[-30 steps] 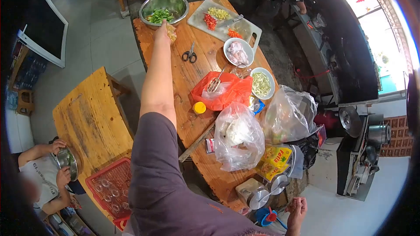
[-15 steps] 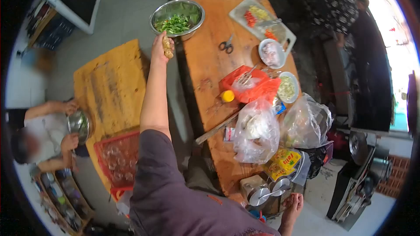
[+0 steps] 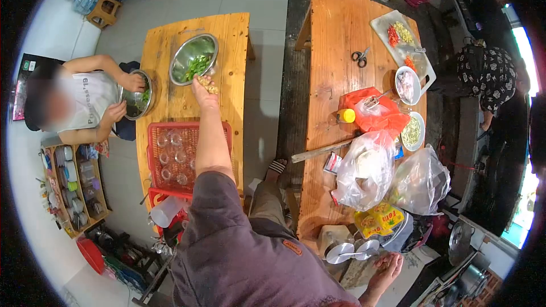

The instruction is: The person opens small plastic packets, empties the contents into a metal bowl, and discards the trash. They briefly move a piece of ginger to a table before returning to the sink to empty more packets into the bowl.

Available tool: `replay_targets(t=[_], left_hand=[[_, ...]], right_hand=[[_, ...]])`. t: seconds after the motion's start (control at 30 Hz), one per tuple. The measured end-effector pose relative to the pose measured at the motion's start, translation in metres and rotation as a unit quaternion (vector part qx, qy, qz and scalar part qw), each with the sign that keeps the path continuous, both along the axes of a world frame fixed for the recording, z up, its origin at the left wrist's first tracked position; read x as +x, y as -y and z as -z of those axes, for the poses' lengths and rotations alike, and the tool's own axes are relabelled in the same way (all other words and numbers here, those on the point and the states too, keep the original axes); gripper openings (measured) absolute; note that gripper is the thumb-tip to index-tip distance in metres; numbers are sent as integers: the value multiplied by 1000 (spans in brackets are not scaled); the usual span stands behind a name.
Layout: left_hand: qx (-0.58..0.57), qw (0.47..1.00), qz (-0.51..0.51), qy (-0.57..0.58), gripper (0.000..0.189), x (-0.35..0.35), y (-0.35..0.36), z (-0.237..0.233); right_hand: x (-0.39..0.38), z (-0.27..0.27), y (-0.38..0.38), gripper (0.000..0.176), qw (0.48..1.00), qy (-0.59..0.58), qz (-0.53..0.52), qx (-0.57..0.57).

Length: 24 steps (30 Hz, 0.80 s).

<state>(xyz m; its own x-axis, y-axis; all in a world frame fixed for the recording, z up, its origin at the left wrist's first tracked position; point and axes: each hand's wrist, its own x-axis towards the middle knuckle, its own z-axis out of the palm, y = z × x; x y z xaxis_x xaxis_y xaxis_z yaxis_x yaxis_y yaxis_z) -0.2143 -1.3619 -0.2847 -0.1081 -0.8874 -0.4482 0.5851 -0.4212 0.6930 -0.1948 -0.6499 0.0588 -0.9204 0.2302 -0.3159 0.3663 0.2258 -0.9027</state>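
My left hand [image 3: 206, 95] reaches out and is closed at the near rim of a metal mixing bowl [image 3: 180, 60]. The bowl tilts over the left wooden table, with chopped green leaves [image 3: 198, 66] inside. Against my fingers is a lumpy yellow-brown thing [image 3: 208, 84], a bit like a knob of ginger; I cannot tell its kind. Low on the right, my right hand [image 3: 388, 269] hangs with loosely bent fingers, nothing visible in it. Closest to it are lidded jars [image 3: 334, 241] with a spoon [image 3: 352, 253] lying across the lids.
A red basket [image 3: 152, 153] of glass jars occupies the left table [image 3: 227, 34]. Opposite me a person [image 3: 99, 98] works at another metal bowl [image 3: 149, 92]. The right table [image 3: 333, 34] bears scissors [image 3: 359, 58], a cutting board [image 3: 427, 62] and plastic bags [image 3: 364, 176]. Another person [image 3: 486, 74] stands far right.
The view has turned left. My left hand has carried the bowl from beside the right table to over the left one. The fingers of my right hand have loosened.
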Motion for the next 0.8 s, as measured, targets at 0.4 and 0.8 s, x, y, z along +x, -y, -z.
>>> replay_targets(t=[0.4,0.8], left_hand=[[157,986,48,15,32,38,-27,26],[-184,857,480,-27,27,115,-384,-339]], right_hand=[[63,-30,-28,24,1000,-28,-4,-2],[319,-47,-181,19,962,-117,190,-157]])
